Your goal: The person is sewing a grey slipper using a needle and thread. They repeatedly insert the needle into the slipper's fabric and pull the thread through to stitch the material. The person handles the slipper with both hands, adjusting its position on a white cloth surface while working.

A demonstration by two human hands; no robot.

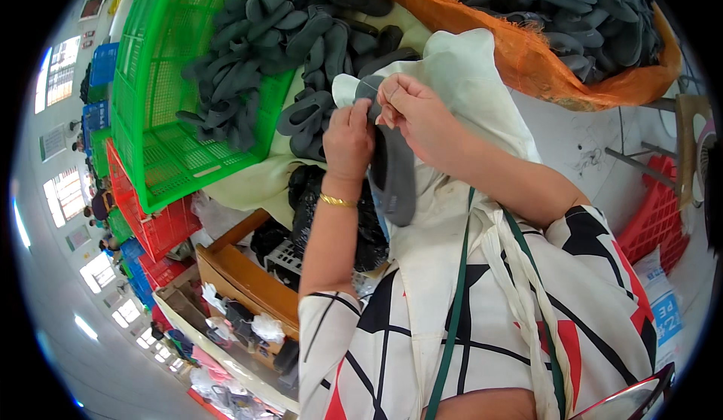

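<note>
A dark grey shoe (392,179) hangs in front of my apron, its sole end pointing down toward me. My left hand (349,140) is closed on the shoe's upper part, fingers pressed together along its edge. Close beside it, my right hand (419,116) makes a pinch at the same part of the shoe; a thin, thread-like line shows by its fingertips, but what they hold is too small to tell. Beyond my hands, a heap of similar grey shoes (260,51) spills from a tipped green crate (162,104) onto pale cloth.
An orange sack (520,51) full of grey shoes stands at the far right. White cloth (482,81) drapes beyond my right wrist. Near my left forearm are a black plastic bag (309,194) and a wooden drawer box (252,269). Red crates (154,224) stand at left.
</note>
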